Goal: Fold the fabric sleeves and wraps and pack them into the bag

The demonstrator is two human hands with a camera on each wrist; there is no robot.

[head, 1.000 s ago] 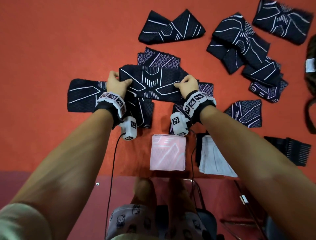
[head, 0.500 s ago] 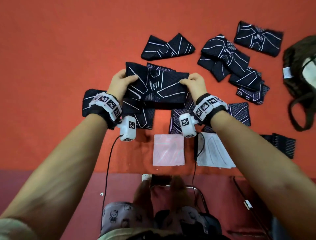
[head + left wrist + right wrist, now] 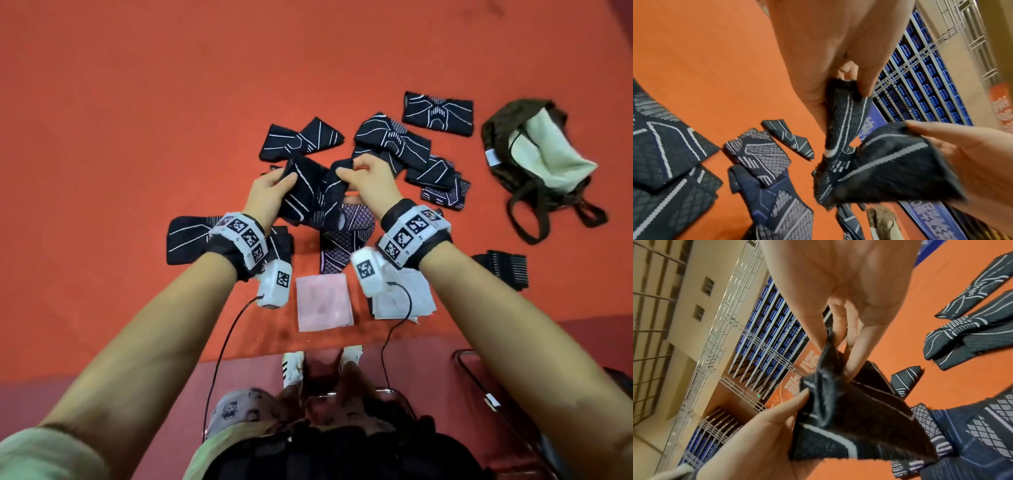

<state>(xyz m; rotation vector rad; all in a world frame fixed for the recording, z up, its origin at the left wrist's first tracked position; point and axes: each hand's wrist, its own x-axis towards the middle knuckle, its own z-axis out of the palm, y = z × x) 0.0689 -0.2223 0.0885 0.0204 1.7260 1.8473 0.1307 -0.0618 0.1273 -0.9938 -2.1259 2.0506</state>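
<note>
Both hands are busy with one black sleeve (image 3: 317, 197), lifted clear of the orange bench (image 3: 137, 120): the left hand (image 3: 265, 197) grips one end between thumb and fingers, and the right hand (image 3: 371, 185) pinches the other end and brings it across toward the left, so the fold looks roughly half made. Around it, many more dark patterned sleeves (image 3: 394, 144) lie scattered on the bench, some flat, some doubled over. A pink folded piece (image 3: 323, 303) and a white one (image 3: 404, 301) sit near the front edge. To the right, the brown bag (image 3: 534, 154) lies open with a pale lining; whether anything is packed in it I cannot tell. Most folding and, probably, all packing remain.
</note>
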